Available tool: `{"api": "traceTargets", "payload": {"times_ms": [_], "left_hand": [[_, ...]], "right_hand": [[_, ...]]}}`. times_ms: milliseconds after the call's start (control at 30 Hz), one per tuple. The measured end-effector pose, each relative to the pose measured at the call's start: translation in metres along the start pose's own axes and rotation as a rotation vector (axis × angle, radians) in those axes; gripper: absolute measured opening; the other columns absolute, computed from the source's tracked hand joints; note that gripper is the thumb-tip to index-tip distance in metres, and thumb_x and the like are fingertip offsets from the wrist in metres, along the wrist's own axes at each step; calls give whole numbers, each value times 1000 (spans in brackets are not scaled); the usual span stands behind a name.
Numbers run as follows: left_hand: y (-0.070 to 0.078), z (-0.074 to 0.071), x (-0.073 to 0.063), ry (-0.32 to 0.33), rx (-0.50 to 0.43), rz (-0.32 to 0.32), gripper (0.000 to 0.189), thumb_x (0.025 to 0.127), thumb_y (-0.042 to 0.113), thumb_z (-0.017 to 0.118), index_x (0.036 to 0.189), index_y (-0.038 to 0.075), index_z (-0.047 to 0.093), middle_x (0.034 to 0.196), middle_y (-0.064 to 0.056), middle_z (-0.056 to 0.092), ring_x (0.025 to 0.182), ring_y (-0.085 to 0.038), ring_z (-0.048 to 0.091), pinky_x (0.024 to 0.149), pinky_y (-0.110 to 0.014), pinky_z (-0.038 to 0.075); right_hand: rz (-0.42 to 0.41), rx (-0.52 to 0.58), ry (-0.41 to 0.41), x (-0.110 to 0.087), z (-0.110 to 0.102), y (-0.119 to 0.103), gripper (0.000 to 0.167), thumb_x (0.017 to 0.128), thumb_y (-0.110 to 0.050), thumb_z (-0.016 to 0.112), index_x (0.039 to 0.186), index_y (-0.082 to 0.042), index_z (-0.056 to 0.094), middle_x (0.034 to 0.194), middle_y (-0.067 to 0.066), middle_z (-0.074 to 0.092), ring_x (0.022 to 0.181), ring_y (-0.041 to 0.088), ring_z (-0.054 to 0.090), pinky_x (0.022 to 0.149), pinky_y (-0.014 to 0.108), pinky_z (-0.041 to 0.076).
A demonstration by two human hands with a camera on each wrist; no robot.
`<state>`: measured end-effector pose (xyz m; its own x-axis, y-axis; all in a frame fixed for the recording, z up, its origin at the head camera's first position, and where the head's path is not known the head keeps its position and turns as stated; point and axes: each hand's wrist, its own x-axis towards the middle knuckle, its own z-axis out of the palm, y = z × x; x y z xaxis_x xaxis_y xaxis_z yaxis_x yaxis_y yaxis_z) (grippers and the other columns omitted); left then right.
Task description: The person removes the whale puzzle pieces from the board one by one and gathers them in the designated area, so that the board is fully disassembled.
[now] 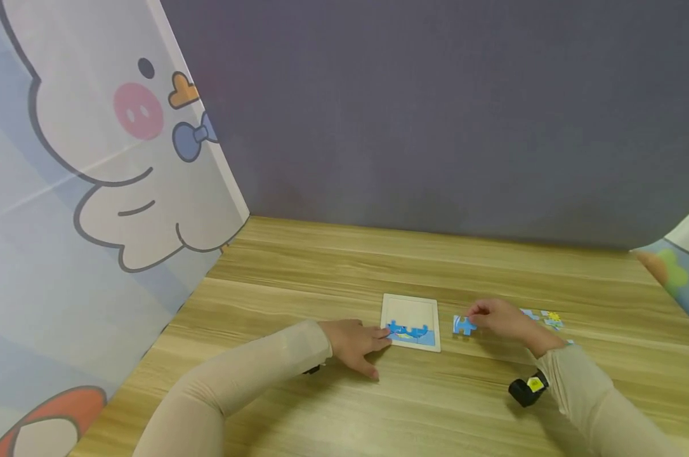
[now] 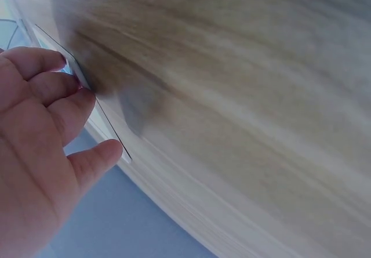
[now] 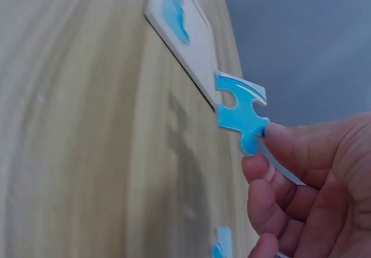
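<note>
A blue jigsaw puzzle piece (image 3: 246,116) is pinched between the thumb and fingers of my right hand (image 1: 501,318), raised over the table to the right of the puzzle tray. The pale puzzle tray (image 1: 410,304) lies flat, with joined blue pieces (image 1: 415,336) along its near side and bare board beyond them. My left hand (image 1: 356,346) lies at the tray's left edge, fingers spread and fingertips right at the rim. In the left wrist view its fingers (image 2: 72,107) reach over that edge.
Several loose puzzle pieces (image 1: 552,317) lie on the wooden table (image 1: 299,266) past my right hand, one partly behind the wrist. A dark grey panel (image 1: 436,127) stands at the table's back. A printed cartoon sheet (image 1: 104,158) hangs on the left.
</note>
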<state>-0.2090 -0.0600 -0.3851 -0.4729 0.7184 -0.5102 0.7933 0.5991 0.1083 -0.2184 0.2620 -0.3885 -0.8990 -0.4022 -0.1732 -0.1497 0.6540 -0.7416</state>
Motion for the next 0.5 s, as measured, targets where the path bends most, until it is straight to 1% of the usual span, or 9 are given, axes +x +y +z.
{"api": "traceTargets", "payload": {"times_ms": [167, 233, 367, 500], "left_hand": [[0, -2, -1, -3, 7, -11, 75, 93, 58, 49, 153, 18, 27, 158, 3, 18, 142, -4, 16, 113, -35, 21], [0, -2, -1, -4, 3, -14, 75, 93, 59, 49, 153, 18, 27, 158, 3, 18, 142, -4, 17, 113, -35, 21], [0, -2, -2, -3, -7, -15, 75, 93, 58, 50, 153, 18, 28, 158, 3, 18, 142, -4, 17, 113, -36, 22], [-1, -1, -1, 0, -4, -13, 75, 93, 59, 50, 152, 18, 28, 158, 3, 19, 142, -4, 18, 113, -36, 22]], "right_hand": [[-20, 10, -42, -4, -15, 7, 15, 96, -4, 54, 96, 9, 62, 68, -1, 46, 60, 12, 42, 59, 28, 40], [-24, 31, -73, -6, -20, 10, 14, 96, -3, 53, 94, 9, 61, 65, -2, 42, 58, 11, 40, 60, 28, 39], [-24, 56, -129, -11, -29, 17, 14, 95, 0, 51, 92, 10, 60, 64, -2, 42, 55, 11, 38, 58, 28, 38], [-12, 54, -162, -16, -37, 22, 13, 93, 3, 51, 89, 11, 61, 63, -1, 44, 54, 9, 40, 56, 27, 40]]}}
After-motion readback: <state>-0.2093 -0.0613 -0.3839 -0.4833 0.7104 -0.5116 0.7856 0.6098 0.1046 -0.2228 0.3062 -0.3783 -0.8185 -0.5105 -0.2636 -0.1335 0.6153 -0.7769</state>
